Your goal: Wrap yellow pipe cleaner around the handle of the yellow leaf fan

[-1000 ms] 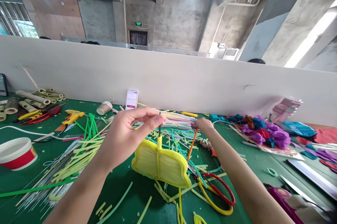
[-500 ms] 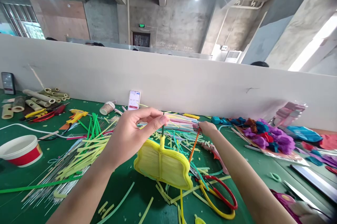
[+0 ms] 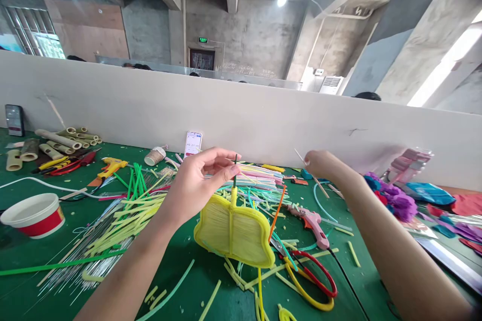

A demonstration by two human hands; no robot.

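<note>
My left hand [image 3: 213, 173] pinches a thin dark green stem [image 3: 235, 175] between thumb and fingers. From that stem hangs a yellow wing-shaped panel [image 3: 248, 238] with a fuzzy rim and a rib down its middle. An orange strip [image 3: 277, 213] slants up beside the panel's right edge; whether it is fixed there I cannot tell. My right hand [image 3: 324, 164] is closed on a thin pale stick [image 3: 322, 188], whose ends show on both sides of the fingers. Below it lies a pink glue gun [image 3: 312, 223]. Scissors [image 3: 314, 278] with red and yellow handles rest right of the panel.
Yellow-green strips [image 3: 128, 215] and thin wires cover the left side. A paper cup [image 3: 35, 215], a yellow glue gun [image 3: 112, 166] and bamboo tubes [image 3: 62, 145] stand farther left. A phone [image 3: 193, 143] leans on the white partition [image 3: 244, 115]. Purple crumpled paper [image 3: 401, 205] lies right.
My right hand has left the orange strip, moved up and right, and now grips a pale stick. The pink glue gun shows more fully. My left hand still holds the stem.
</note>
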